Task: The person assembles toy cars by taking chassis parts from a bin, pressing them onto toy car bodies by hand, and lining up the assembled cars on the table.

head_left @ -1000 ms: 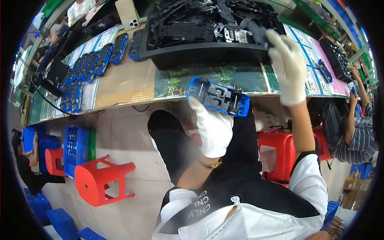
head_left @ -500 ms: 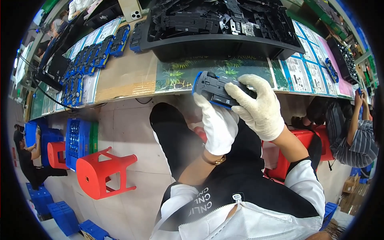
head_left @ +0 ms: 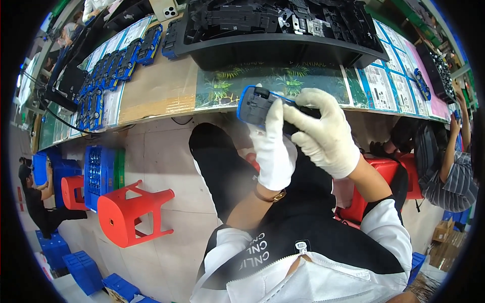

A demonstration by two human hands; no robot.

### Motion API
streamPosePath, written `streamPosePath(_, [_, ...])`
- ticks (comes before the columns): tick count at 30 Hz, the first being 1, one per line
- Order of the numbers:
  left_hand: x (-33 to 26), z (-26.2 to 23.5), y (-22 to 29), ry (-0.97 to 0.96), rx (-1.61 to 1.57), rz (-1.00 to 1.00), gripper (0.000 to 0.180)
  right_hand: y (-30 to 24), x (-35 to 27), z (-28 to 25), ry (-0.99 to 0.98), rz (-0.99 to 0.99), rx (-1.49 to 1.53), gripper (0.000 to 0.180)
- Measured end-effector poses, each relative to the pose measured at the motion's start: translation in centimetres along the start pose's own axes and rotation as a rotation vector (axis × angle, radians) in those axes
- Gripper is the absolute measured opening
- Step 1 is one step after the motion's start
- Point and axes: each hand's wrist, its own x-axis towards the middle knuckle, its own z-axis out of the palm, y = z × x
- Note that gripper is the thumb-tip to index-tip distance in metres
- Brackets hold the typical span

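Note:
Between my two gloved hands is a toy car (head_left: 254, 107), underside up, its black chassis facing me and a blue body edge round it. My left hand (head_left: 275, 156), in a white glove, grips it from below with the thumb laid across the chassis. My right hand (head_left: 327, 135), in a cream glove, closes its fingers on the car's right end, which they partly cover. Just beyond, on the bench, stands a black bin (head_left: 283, 50) heaped with black chassis parts (head_left: 237, 20).
Rows of blue-and-black toy cars (head_left: 113, 65) lie at the bench's left, near a phone (head_left: 164, 10). One more car (head_left: 421, 83) lies at the right, by a box of small parts (head_left: 437, 76). Red stools (head_left: 118, 214) and blue crates (head_left: 98, 174) stand on the floor. A co-worker (head_left: 449, 182) sits at right.
My left thumb has moved up across the chassis. The car has shifted slightly left and turned a little in my hands, and my right fingers have bent more around its right end.

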Motion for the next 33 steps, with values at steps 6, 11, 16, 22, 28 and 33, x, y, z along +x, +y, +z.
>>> streamPosePath(6, [0.5,-1.7,0.1,0.034,0.385,0.066,0.038,1.0,-3.2,2.2,0.117,0.664,1.073,0.069])
streamPosePath(11, [0.8,-1.4,0.0,0.173,0.073,-0.053,0.039,-0.6,-2.9,2.4,0.051,0.808,1.44,0.066])
streamPosePath(16, [0.8,-2.8,-0.5,0.042,1.286,0.722,0.036,-1.2,-2.6,2.7,0.123,0.813,1.44,0.063])
streamPosePath(22, [0.8,-1.4,0.3,0.076,0.467,0.291,0.033,-1.3,-2.3,3.5,0.092,0.779,1.336,0.051])
streamPosePath(28, [-0.5,-1.4,2.2,0.071,0.544,0.11,0.029,-1.9,-1.9,5.1,0.158,0.87,1.41,0.05])
streamPosePath(33, [2.8,-6.4,8.6,0.217,0.667,0.004,0.048,-2.5,-1.2,5.3,-0.03,0.595,1.24,0.076])
